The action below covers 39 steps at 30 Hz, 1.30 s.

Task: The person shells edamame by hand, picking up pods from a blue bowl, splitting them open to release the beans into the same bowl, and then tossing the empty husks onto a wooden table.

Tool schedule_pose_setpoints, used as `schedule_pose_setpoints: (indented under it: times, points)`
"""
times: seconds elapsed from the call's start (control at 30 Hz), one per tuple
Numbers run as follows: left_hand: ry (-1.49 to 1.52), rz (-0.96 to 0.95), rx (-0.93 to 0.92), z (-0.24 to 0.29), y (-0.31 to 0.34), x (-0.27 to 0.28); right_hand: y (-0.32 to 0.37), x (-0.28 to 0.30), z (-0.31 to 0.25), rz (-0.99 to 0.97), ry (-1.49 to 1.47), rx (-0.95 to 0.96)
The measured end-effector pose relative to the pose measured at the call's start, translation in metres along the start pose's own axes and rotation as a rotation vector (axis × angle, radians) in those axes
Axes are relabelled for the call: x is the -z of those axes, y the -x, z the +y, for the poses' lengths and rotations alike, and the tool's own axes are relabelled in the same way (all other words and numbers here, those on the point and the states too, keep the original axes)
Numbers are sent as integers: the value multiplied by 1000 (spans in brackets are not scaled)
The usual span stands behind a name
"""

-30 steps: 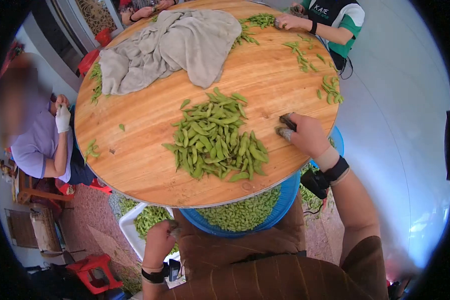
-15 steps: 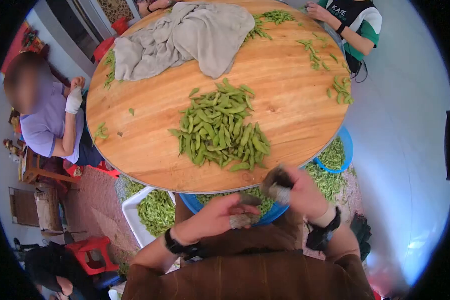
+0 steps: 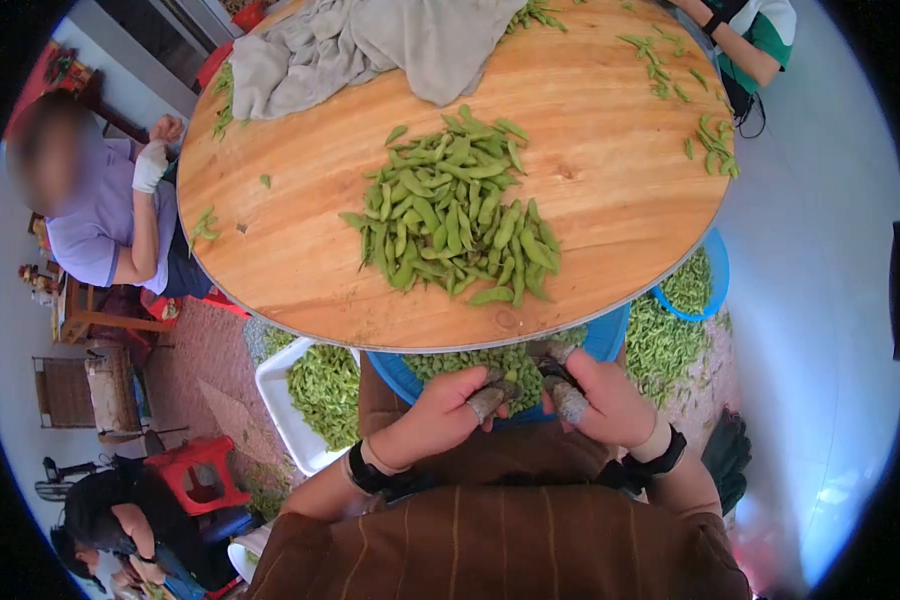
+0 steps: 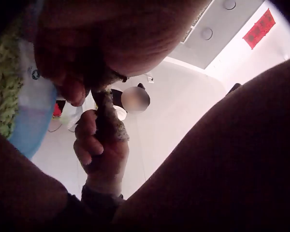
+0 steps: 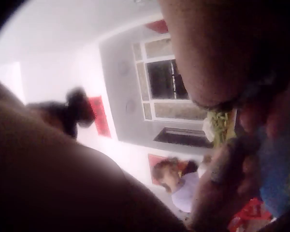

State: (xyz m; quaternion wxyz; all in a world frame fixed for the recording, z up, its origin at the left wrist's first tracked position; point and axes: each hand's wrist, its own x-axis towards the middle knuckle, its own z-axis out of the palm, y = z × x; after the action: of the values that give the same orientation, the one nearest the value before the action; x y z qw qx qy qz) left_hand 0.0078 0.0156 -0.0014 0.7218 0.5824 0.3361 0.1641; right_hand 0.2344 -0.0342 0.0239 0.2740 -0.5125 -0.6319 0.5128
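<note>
Both hands meet fingertip to fingertip over a blue basin (image 3: 610, 335) of shelled green beans, at the table's near edge. My left hand (image 3: 438, 415) has curled fingers and pinches what looks like a green edamame pod (image 3: 511, 384), largely hidden by the fingers. My right hand (image 3: 610, 400) comes in from the other side with its fingertips close to it; I cannot tell what it holds. Dark and grey wraps cover some fingertips on both hands. In the left wrist view, the right hand (image 4: 104, 150) reaches up to the left fingertips. A pile of edamame pods (image 3: 455, 205) lies on the round wooden table (image 3: 300, 260).
A white tub (image 3: 308, 440) of green husks stands on the floor at left. More husks (image 3: 665, 350) lie on the floor at right, near another blue basin (image 3: 718, 275). A grey cloth (image 3: 360, 50) covers the far tabletop. Other people sit around the table.
My right hand has left the tabletop and my left hand has come up from beside the white tub. The two now meet over the blue basin. The head view has tilted downward.
</note>
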Motion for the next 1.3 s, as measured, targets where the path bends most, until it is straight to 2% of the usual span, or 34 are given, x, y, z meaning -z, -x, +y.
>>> schedule_pose_setpoints:
  times: [0.03,0.1,0.13,0.2,0.33,0.4,0.43,0.5,0.57,0.73,0.9,1.03,1.1,1.13,1.2,1.3]
  points:
    - [-30,-9,17,-3,0,-1,0,-5,7,-1,-3,-4]
    - [-57,-21,38,-5,0,-3,-2,-17,25,62,280,201]
    - [-111,-13,15,-5,-1,-2,-1,-18,24,61,279,199]
    - [-166,-6,-6,-4,-1,-3,-1,-19,14,-21,53,97]
    - [-107,71,8,-4,-2,-3,0,-16,2,-31,-49,-46]
    - [-103,84,11,-5,-2,-2,0,-14,-1,-130,-246,-269]
    - [-167,83,-18,-5,-2,-2,1,-16,3,-130,-246,-271]
    - [-230,81,-47,-5,-3,0,1,-23,14,-70,-247,-80]
    - [-623,70,-284,-6,-5,0,-1,-23,9,-97,-315,-149]
    - [-635,111,-249,-5,-3,1,-3,-25,14,-129,-499,-302]
    - [-584,146,-179,-11,-1,6,-2,-25,11,-103,-404,-182]
    - [-610,115,-204,-8,-3,4,-4,-30,12,-58,-370,-171]
    - [-629,103,-233,-8,-4,3,-5,-29,10,-122,-444,-295]
    - [-629,124,-230,-11,-4,4,-5,-29,13,-121,-442,-294]
    - [-628,147,-228,-14,-4,5,-4,-31,20,-94,-441,-173]
    - [-667,131,-209,-15,-4,7,-5,-30,14,-82,-438,-189]
